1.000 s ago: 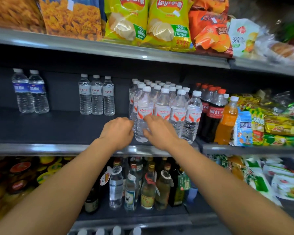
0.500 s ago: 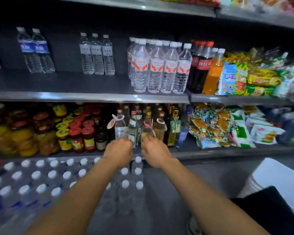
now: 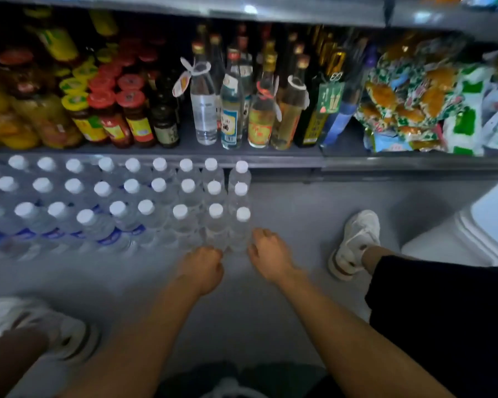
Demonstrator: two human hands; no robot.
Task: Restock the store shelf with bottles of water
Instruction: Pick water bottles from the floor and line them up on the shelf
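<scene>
- The right hand [image 3: 268,255] hangs low over the floor [image 3: 285,311], fingers loosely curled and holding nothing, its fingertips just beside the lower body of the nearest water bottle [image 3: 243,225], at the right end of the front row.
- The left hand [image 3: 202,268] sits a little nearer the body, knuckles up, fingers curled under; whether they touch a bottle I cannot tell, as motion blur hides them.
- Both hands flank that end of the front row; the bottle with its cap at the corner lies straight ahead and between them, the right hand the closer.
- The bottles of water [image 3: 121,196] stand upright on the floor in rows, long axes vertical, caps up, spreading left from the hands.
- The lower shelf [image 3: 299,160] of jars and glass bottles runs just behind the rows; I judge the lift must go up and forward.
</scene>
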